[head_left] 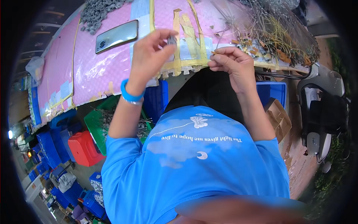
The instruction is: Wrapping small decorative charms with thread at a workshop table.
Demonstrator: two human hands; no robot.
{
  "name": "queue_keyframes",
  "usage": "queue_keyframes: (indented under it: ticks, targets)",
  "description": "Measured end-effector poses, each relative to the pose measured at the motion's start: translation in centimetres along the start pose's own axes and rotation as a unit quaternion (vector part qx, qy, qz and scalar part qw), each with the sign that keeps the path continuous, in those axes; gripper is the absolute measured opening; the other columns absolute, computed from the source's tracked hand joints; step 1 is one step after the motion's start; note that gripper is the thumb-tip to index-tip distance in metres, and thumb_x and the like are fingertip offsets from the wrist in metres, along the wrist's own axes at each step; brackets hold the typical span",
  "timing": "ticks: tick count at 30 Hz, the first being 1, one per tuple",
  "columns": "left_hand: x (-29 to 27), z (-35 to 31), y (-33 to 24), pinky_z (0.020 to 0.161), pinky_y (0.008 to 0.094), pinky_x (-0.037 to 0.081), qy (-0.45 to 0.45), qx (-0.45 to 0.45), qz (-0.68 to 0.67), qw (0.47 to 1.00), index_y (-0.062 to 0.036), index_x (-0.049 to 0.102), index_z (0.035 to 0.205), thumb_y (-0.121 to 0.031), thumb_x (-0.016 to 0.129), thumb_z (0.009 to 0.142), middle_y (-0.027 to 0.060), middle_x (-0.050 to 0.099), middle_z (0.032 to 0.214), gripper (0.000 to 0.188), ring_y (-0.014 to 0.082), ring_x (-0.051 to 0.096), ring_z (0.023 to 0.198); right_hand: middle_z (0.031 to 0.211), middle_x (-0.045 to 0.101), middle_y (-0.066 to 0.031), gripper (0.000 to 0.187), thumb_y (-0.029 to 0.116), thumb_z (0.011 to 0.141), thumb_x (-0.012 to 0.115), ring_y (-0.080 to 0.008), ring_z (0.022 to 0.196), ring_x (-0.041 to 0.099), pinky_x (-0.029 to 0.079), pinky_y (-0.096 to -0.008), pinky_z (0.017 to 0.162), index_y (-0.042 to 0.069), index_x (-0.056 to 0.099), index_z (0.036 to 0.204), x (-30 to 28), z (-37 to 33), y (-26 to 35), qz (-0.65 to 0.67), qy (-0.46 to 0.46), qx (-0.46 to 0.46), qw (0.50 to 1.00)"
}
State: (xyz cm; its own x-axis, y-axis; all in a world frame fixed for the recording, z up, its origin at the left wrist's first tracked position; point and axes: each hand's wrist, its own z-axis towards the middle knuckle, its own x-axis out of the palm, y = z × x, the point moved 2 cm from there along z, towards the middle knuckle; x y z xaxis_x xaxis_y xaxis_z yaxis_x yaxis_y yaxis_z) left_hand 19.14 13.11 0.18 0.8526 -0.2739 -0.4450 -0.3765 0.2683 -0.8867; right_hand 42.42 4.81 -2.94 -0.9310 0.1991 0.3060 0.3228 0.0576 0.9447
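Note:
Over the table's near edge, my left hand (147, 52), with a blue band on its wrist, is closed on a small grey part (172, 39) held between thumb and fingertips. The part is slightly blurred, so its exact kind does not show. To the right, my right hand (234, 64) pinches the end of a thin wire (220, 36) that has an orange-brown tip. The wire runs away from my fingers across the table. A gap separates the two hands. Beyond the left hand lies a heap of similar grey parts (97, 15).
A phone (117, 36) lies on the pink, taped table cover (87, 71). Loose wires with orange ends (276, 37) crowd the right side. Below the table stand a green crate (93, 125), a red stool-like box (85, 148), blue bins (156, 95) and a brown paper bag (279, 117).

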Motion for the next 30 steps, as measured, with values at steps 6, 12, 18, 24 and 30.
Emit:
queue_keyframes:
  ticks: [6, 12, 18, 24, 30]
  targets:
    - [2.6, -6.4, -0.2, 0.058, 0.0197, 0.049, 0.121, -0.153, -0.265, 0.944, 0.0014, 0.065, 0.115, -0.003, 0.067, 0.085, 0.0033, 0.067, 0.087, 0.030, 0.0064, 0.062, 0.065, 0.089, 0.070, -0.0137, 0.010, 0.003, 0.089, 0.066, -0.0184, 0.073, 0.069, 0.058, -0.0295, 0.068, -0.003, 0.066, 0.098, 1.2, -1.8, -1.5, 0.116, -0.015, 0.011, 0.993]
    - [4.6, -6.8, 0.9, 0.069, 0.0246, 0.056, 0.159, -0.158, -0.255, 0.941, 0.0023, 0.060, 0.123, -0.001, 0.066, 0.088, 0.0080, 0.068, 0.104, 0.035, 0.0135, 0.069, 0.082, 0.085, 0.069, -0.0081, 0.014, 0.002, 0.088, 0.065, -0.0117, 0.068, 0.063, 0.051, -0.0246, 0.061, -0.002, 0.071, 0.100, 2.7, -2.8, -1.5, -0.054, 0.187, 0.077, 0.978]
    - [4.4, -6.6, 0.1, 0.069, 0.0262, 0.060, 0.113, -0.109, -0.373, 0.914, 0.0031, 0.055, 0.132, -0.001, 0.061, 0.087, 0.0105, 0.062, 0.117, 0.045, 0.0153, 0.067, 0.099, 0.085, 0.069, -0.0038, 0.016, 0.003, 0.087, 0.064, -0.0080, 0.064, 0.057, 0.045, -0.0211, 0.058, 0.000, 0.074, 0.099, 2.4, -3.5, -0.5, -0.150, 0.147, 0.040, 0.977]
    - [4.3, -6.6, -0.2, 0.064, 0.0265, 0.061, 0.085, -0.105, -0.373, 0.918, 0.0033, 0.057, 0.129, -0.003, 0.062, 0.087, 0.0095, 0.062, 0.111, 0.043, 0.0150, 0.066, 0.094, 0.081, 0.068, -0.0013, 0.016, 0.005, 0.086, 0.065, -0.0054, 0.062, 0.054, 0.043, -0.0195, 0.056, 0.002, 0.074, 0.098, 3.0, -4.1, -0.2, -0.199, 0.127, 0.034, 0.971]
    - [4.4, -6.5, -0.1, 0.062, 0.0267, 0.061, 0.005, -0.138, -0.341, 0.930, 0.0048, 0.062, 0.121, -0.003, 0.061, 0.088, 0.0108, 0.068, 0.100, 0.033, 0.0179, 0.070, 0.087, 0.077, 0.066, 0.0004, 0.014, 0.007, 0.088, 0.065, -0.0041, 0.061, 0.054, 0.043, -0.0190, 0.056, 0.002, 0.073, 0.098, 3.0, -4.2, -0.9, -0.213, 0.121, 0.050, 0.968]
